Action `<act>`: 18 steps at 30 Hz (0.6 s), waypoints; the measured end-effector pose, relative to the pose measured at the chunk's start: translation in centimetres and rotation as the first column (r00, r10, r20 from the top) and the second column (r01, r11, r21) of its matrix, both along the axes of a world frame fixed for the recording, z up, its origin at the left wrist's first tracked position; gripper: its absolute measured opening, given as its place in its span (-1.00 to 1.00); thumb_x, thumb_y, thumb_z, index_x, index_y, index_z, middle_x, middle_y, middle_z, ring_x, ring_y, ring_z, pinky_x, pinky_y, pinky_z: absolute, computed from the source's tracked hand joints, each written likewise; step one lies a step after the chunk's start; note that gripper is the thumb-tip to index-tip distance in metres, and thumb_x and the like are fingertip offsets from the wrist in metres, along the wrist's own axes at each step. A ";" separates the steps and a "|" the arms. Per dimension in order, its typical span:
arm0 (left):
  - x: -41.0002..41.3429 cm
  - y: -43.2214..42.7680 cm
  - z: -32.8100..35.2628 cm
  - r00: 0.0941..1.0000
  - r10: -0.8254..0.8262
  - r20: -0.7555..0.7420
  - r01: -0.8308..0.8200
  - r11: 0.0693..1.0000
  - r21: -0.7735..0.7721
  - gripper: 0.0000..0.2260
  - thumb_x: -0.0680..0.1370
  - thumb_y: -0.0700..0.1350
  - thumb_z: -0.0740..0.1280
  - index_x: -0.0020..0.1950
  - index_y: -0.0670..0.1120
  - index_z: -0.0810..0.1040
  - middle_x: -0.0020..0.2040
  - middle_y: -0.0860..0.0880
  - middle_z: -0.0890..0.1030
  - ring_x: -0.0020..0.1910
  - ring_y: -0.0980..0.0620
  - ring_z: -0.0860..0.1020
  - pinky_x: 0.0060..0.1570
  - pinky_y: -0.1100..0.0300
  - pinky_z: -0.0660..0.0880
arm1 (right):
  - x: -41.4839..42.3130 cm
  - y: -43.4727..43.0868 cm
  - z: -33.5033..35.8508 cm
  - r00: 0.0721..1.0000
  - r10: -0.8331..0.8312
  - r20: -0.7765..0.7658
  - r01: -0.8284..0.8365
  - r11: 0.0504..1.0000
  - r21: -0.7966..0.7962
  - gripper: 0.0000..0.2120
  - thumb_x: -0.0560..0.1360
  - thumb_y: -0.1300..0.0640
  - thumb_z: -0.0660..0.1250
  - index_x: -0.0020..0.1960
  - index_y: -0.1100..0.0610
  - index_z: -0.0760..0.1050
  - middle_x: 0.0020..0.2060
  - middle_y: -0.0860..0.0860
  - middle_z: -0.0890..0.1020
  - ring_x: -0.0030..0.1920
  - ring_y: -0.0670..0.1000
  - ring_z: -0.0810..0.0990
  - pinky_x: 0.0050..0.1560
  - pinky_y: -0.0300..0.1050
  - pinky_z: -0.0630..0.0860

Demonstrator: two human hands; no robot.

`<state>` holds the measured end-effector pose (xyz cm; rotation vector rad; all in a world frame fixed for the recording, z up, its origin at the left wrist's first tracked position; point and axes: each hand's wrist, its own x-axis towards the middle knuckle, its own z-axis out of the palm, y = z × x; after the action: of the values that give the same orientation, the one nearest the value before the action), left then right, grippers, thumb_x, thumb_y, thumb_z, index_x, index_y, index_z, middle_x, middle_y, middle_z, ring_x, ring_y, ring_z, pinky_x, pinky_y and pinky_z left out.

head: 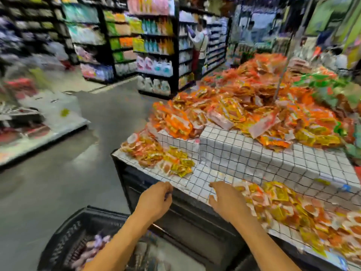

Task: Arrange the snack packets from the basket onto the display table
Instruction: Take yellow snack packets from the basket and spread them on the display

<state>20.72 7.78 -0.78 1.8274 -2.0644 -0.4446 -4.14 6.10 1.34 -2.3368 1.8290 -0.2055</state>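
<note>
I stand at the near left corner of the display table [244,157], whose checked cloth steps up from a low front ledge to a higher tier. Between the small heap of snack packets [162,153] at the ledge's left corner and the long spread of packets [289,208] along its near edge to my right lies a bare strip of cloth, open right up to the step. The big pile [244,106] covers the upper tier to its front edge. Left of the table the grey aisle floor [64,177] is wide and free.

My right hand [227,200] lies palm down with fingers loosely spread, over the left end of the long spread by the table's near edge; it grips nothing I can make out. My left hand [156,200] hovers just off the table's near edge, fingers curled in; whether it pinches anything I cannot tell.

The basket [64,239] sits below my left forearm, with blurred packets inside.
</note>
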 end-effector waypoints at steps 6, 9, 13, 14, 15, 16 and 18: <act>11.5 -0.7 -0.1 0.985 0.160 0.058 -0.159 0.987 -0.028 -0.80 0.58 -0.03 0.21 0.19 0.07 0.49 -0.03 0.06 0.51 -0.04 -0.04 0.55 -0.09 0.05 0.51 | 11.8 -4.6 -0.5 0.989 0.142 0.036 -0.142 0.990 0.006 -0.56 0.60 -0.05 0.20 0.47 -0.05 0.36 0.34 -0.04 0.51 0.30 0.06 0.50 0.18 -0.04 0.47; 15.3 -1.3 -0.6 0.973 0.225 0.052 -0.225 0.974 -0.005 -0.79 0.57 -0.03 0.22 0.18 0.07 0.50 0.06 0.05 0.56 0.04 -0.03 0.56 -0.04 0.08 0.49 | 15.8 -6.2 -0.6 0.981 0.188 0.043 -0.189 0.982 0.018 -0.61 0.58 -0.02 0.21 0.39 -0.01 0.41 0.28 -0.03 0.54 0.25 0.06 0.52 0.12 -0.02 0.50; 18.1 -3.0 -1.5 0.961 0.272 0.040 -0.273 0.962 0.014 -0.79 0.57 -0.03 0.22 0.20 0.06 0.50 0.07 0.05 0.57 0.04 -0.01 0.56 -0.03 0.11 0.48 | 19.2 -8.8 -1.5 0.971 0.238 0.008 -0.238 0.970 0.041 -0.67 0.58 -0.01 0.22 0.31 0.04 0.47 0.20 0.00 0.57 0.18 0.07 0.55 0.07 0.01 0.53; 18.5 -3.6 -1.6 0.960 0.278 0.035 -0.279 0.960 0.012 -0.78 0.58 -0.04 0.22 0.20 0.06 0.50 0.08 0.05 0.57 0.04 0.00 0.56 -0.03 0.12 0.48 | 19.8 -9.7 -1.8 0.969 0.248 0.000 -0.247 0.968 0.053 -0.67 0.58 -0.02 0.21 0.31 0.04 0.46 0.20 0.01 0.56 0.18 0.07 0.54 0.07 0.01 0.53; 18.9 -4.2 -1.7 0.959 0.283 0.026 -0.284 0.959 0.012 -0.78 0.59 -0.04 0.22 0.21 0.06 0.50 0.09 0.06 0.57 0.05 0.01 0.56 -0.03 0.13 0.48 | 20.3 -10.7 -2.1 0.966 0.257 -0.003 -0.256 0.964 0.064 -0.66 0.58 -0.02 0.21 0.32 0.04 0.45 0.21 0.01 0.55 0.18 0.08 0.54 0.06 0.00 0.54; 19.1 -4.9 -2.0 0.957 0.290 0.014 -0.291 0.957 0.010 -0.78 0.59 -0.04 0.22 0.22 0.06 0.50 0.09 0.06 0.57 0.04 0.03 0.56 -0.04 0.15 0.48 | 20.7 -11.7 -2.5 0.964 0.267 -0.001 -0.266 0.961 0.076 -0.65 0.58 -0.03 0.20 0.33 0.03 0.44 0.22 0.01 0.54 0.18 0.08 0.54 0.06 0.01 0.54; 19.6 -6.4 -2.7 0.951 0.310 -0.012 -0.310 0.950 0.022 -0.77 0.60 -0.04 0.22 0.24 0.07 0.50 0.10 0.07 0.57 0.03 0.06 0.56 -0.04 0.18 0.49 | 21.3 -14.0 -3.2 0.957 0.291 0.010 -0.291 0.953 0.084 -0.62 0.57 -0.04 0.21 0.36 0.01 0.42 0.25 0.01 0.54 0.21 0.08 0.54 0.09 0.02 0.54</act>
<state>40.29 1.42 -3.47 2.1053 -1.7231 -0.3916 17.16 -7.86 -1.90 -2.5075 1.4377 -0.0839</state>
